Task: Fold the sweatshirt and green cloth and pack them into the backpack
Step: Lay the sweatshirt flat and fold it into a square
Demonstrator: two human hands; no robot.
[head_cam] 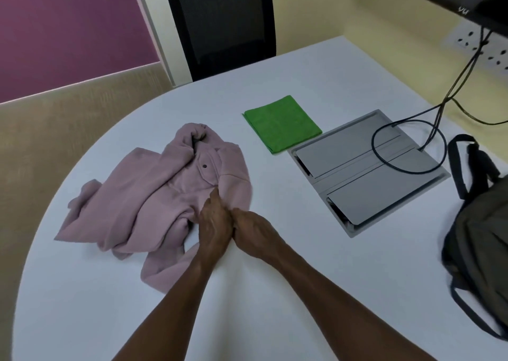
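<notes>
Folding has barely begun: both hands meet at the crumpled pink sweatshirt's (170, 195) 5 o'clock edge, the left hand (215, 223) seemingly pinching fabric, the right hand's (251, 230) grip hidden, so next spread it flat; green cloth (281, 124) lies at 1 o'clock, backpack (483, 237) at 3.

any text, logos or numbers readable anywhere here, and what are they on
"vu" (reading uncertain, seen tilted and blurred): a small pale logo on the lower bezel of the black monitor at top right.
Nothing readable on the pink sweatshirt, green cloth, backpack, grey cable hatch or wall sockets.
</notes>
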